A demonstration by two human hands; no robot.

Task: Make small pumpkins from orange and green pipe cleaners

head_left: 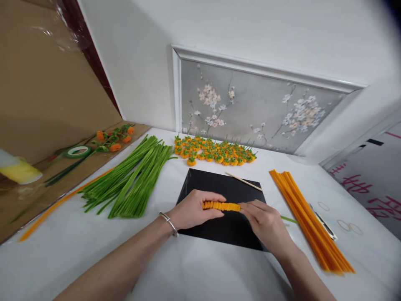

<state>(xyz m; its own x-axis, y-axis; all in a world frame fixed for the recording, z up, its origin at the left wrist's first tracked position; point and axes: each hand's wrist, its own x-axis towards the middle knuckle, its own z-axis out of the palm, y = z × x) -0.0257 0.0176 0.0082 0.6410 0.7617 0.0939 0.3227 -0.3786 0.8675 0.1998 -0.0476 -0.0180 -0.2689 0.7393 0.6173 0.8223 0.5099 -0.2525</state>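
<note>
An orange coiled strip (pixel 222 206) is stretched between my two hands above a black mat (pixel 216 230). My left hand (pixel 199 209), with a silver bracelet at the wrist, has its left end between thumb and fingers. At the right end, the fingers of my right hand (pixel 261 217) are pinched together on the coil. A green stem (pixel 288 219) shows just beyond my right hand; whether it is held cannot be made out. On the mat's far edge lies a thin wooden stick (pixel 244 182).
Green stems (pixel 134 179) lie at left, many small orange pumpkins (pixel 216 151) at the back. Orange strips (pixel 308 221), scissors (pixel 324 223) and rubber bands (pixel 343 225) are at right. Green tape (pixel 78 151) and a yellow-filled container (pixel 20 171) sit on cardboard at far left.
</note>
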